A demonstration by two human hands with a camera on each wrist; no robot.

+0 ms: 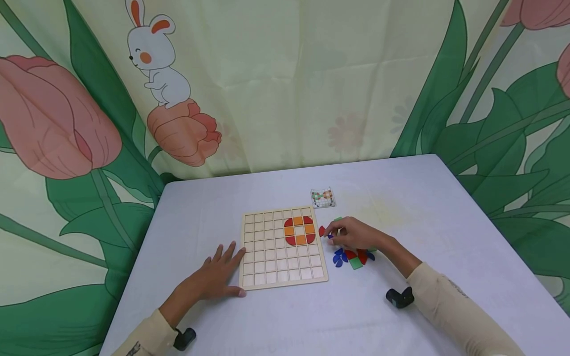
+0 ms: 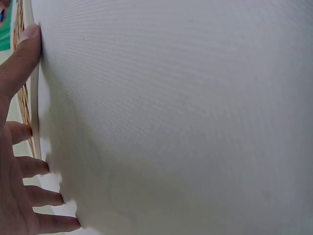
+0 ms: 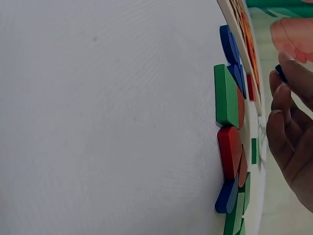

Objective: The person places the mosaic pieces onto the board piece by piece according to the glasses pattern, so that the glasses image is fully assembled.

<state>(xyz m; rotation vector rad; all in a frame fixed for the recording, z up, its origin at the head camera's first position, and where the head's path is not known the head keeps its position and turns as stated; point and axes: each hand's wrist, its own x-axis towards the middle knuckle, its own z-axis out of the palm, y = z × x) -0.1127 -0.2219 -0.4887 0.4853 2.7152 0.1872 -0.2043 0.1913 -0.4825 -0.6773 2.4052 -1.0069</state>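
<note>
A wooden grid board [image 1: 263,267] lies on the table. Toward its upper right, red rounded pieces [image 1: 308,220] and orange squares [image 1: 298,221] form a ring around one bare cell. My left hand [image 1: 216,275] is spread with straight fingers, its fingertips and thumb at the board's left edge and lower corner. Just off the board's right side, my right hand [image 1: 356,233] pinches a small blue piece [image 3: 280,73] between thumb and index finger. Below that hand lie loose pieces: blue petals [image 1: 339,258], a red piece [image 1: 351,254] and a green square [image 1: 356,263].
A small printed pattern card [image 1: 322,198] lies behind the board's far right corner. One red piece [image 1: 322,231] sits right beside the board's edge. A green piece [image 1: 338,218] shows just beyond my right hand. A patterned curtain [image 1: 276,89] hangs behind the white table [image 1: 285,321].
</note>
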